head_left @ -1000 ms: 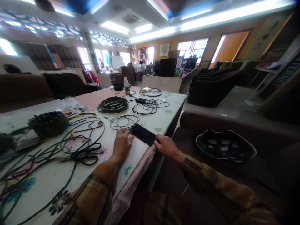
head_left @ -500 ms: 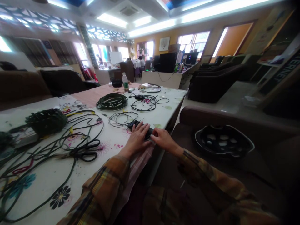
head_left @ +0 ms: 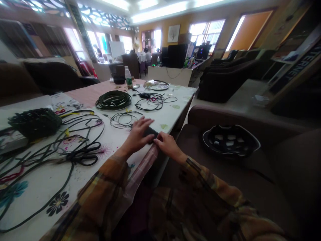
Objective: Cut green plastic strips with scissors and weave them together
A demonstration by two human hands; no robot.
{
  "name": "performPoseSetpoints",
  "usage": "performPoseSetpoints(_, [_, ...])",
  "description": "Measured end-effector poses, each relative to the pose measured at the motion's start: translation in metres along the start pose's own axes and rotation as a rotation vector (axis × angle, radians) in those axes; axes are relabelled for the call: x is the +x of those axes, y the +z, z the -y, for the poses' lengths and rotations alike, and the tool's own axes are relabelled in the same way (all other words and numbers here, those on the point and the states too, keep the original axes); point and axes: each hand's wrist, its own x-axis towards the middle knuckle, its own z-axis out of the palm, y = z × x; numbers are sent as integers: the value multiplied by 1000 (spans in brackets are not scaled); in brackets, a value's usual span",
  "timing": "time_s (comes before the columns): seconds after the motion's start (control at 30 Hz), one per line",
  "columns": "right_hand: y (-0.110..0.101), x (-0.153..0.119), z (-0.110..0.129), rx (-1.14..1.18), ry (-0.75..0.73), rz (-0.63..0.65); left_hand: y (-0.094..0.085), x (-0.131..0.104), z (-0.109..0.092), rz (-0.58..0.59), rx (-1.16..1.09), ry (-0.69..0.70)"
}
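Observation:
A dark, flat, phone-like object (head_left: 151,133) lies at the table's near right edge, partly covered by my hands. My left hand (head_left: 137,135) is over its left side, fingers apart and raised, the thumb by its lower edge. At its right end, my right hand (head_left: 167,143) has its fingers curled together in a pinch; whatever is between them is too small to make out. Just behind my left hand lies a loose coil of thin dark cord (head_left: 124,119). Black-handled scissors (head_left: 84,155) rest to the left among green strips.
A dark woven basket (head_left: 35,122) stands at the left. Farther back are a coiled green strip (head_left: 113,100), a mouse (head_left: 144,95) and a bottle (head_left: 128,77). A helmet (head_left: 230,140) sits on the brown seat (head_left: 225,180) at the right.
The view has tilted down and shifted slightly. My left hand's fingers have lifted and spread from the dark object; my right hand remains at its right end.

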Motion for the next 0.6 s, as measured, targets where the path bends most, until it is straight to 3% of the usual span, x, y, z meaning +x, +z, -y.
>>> performPoseSetpoints(0.07, [1, 0, -1, -40, 10, 17, -14, -4, -9, -113, 3, 2])
performPoseSetpoints(0.13, [1, 0, -1, -86, 7, 38, -12, -10, -13, -49, 63, 13])
performPoseSetpoints(0.2, [1, 1, -1, -134, -8, 52, 2, -16, -9, 85, 129, -8])
performPoseSetpoints(0.27, [2, 2, -1, -163, -25, 58, 22, -21, 0, 136, 163, -65])
performPoseSetpoints(0.4, [2, 3, -1, -177, -52, 59, 48, -21, 19, 105, 161, -83])
performPoseSetpoints(0.6, [1, -2, 0, -201, -73, 63, 54, -16, 20, 17, 102, -121])
